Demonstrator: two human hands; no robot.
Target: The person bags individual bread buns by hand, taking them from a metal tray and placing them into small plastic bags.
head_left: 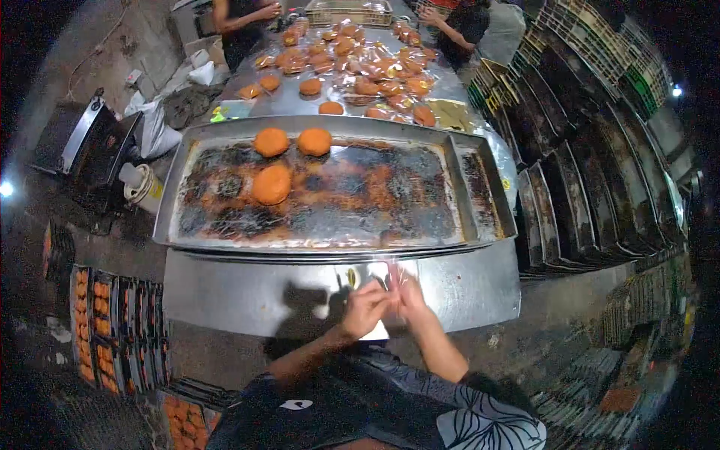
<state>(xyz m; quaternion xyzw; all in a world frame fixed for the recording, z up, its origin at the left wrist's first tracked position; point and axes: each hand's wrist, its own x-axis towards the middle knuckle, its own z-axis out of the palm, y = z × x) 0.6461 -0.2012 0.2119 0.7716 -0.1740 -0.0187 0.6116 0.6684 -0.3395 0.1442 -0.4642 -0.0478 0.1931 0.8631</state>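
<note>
In front of my body, above the steel table (225, 289), my two hands meet. My left hand (364, 309) is closed in a pinch on a clear plastic bag (384, 271), which is thin and shiny with some reddish colour. My right hand (409, 297) is smeared by motion but appears closed on the same bag. Just beyond my hands lies a large metal baking tray (330, 246) with a scorched bottom. On its left half sit three round orange-brown buns, one nearer bun (271, 184) and two farther ones, a left bun (271, 142) and a right bun (314, 141).
Many bagged buns (382, 67) and a few loose ones cover the far table, with a crate (349, 13) behind. Two other people stand at the far end, one arm (450, 30) showing at right. Trays (585, 195) stack at right; bun-filled racks (101, 322) stand lower left.
</note>
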